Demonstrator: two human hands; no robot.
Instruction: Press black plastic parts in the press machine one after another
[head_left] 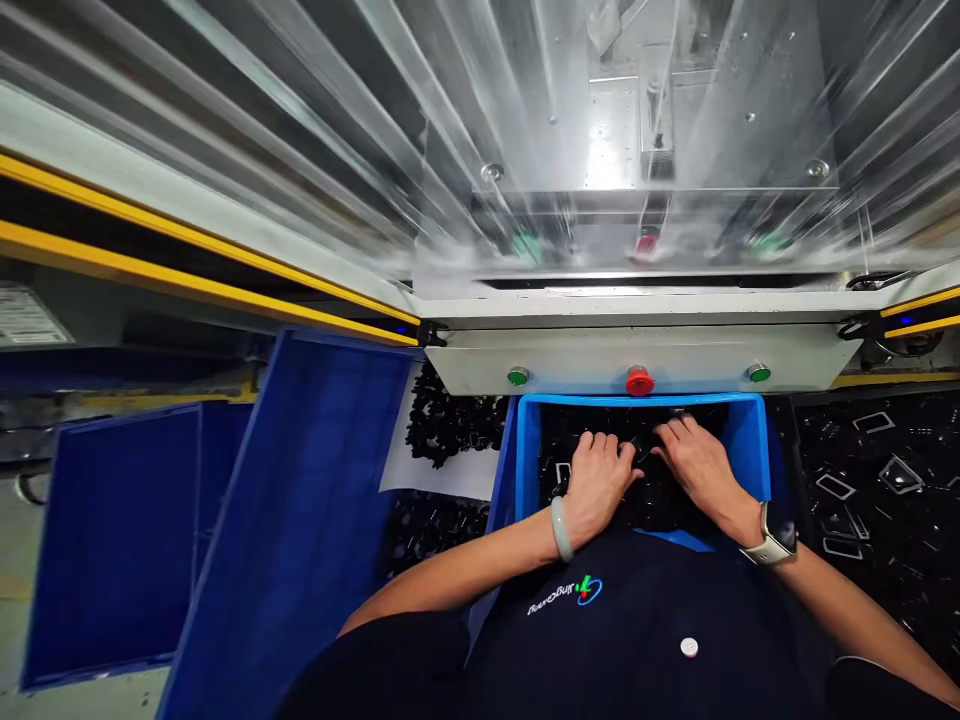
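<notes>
Inside the blue bin [752,450], the left hand [598,485] and right hand [697,462] lie spread on black plastic pieces [660,505]; any pinch is hard to tell.

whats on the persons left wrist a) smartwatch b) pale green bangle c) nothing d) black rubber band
B, the pale green bangle sits just behind the left hand, while the smartwatch is on the wrist of the right hand.
</notes>
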